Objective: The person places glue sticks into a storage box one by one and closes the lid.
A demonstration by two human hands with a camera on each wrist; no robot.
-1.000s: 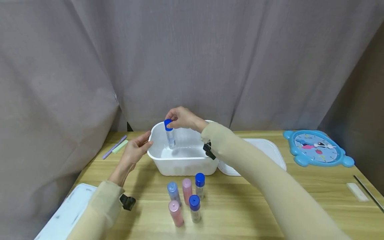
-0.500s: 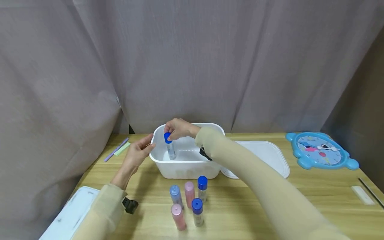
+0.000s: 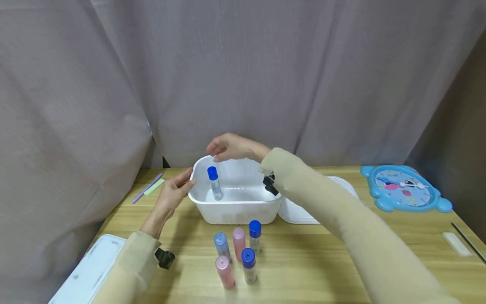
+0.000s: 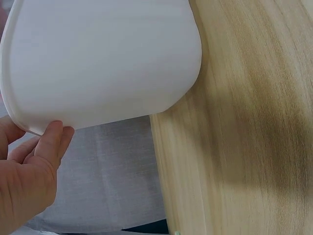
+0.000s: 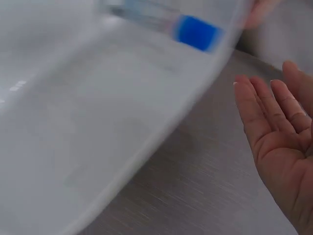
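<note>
A white plastic tub [image 3: 235, 213] stands on the wooden table. Inside it, at the left, a clear bottle with a blue cap [image 3: 214, 183] stands upright; its blurred cap [image 5: 198, 32] shows in the right wrist view. My right hand [image 3: 228, 147] hovers just above the bottle, fingers relaxed and holding nothing; its bare palm [image 5: 276, 142] faces the camera. My left hand [image 3: 174, 192] holds the tub's left rim, fingertips [image 4: 56, 134] on its outer wall [image 4: 102, 58].
Several small bottles [image 3: 239, 249] with blue and pink caps stand in front of the tub. A white lid [image 3: 303, 213] lies to its right, a blue clock [image 3: 404, 188] farther right. A white tray [image 3: 87, 270] sits near left; a purple pen [image 3: 146, 188] lies far left.
My right hand lowered the blue-capped bottle into the tub, let it go, and rose above the rim. The left hand stayed on the tub's rim.
</note>
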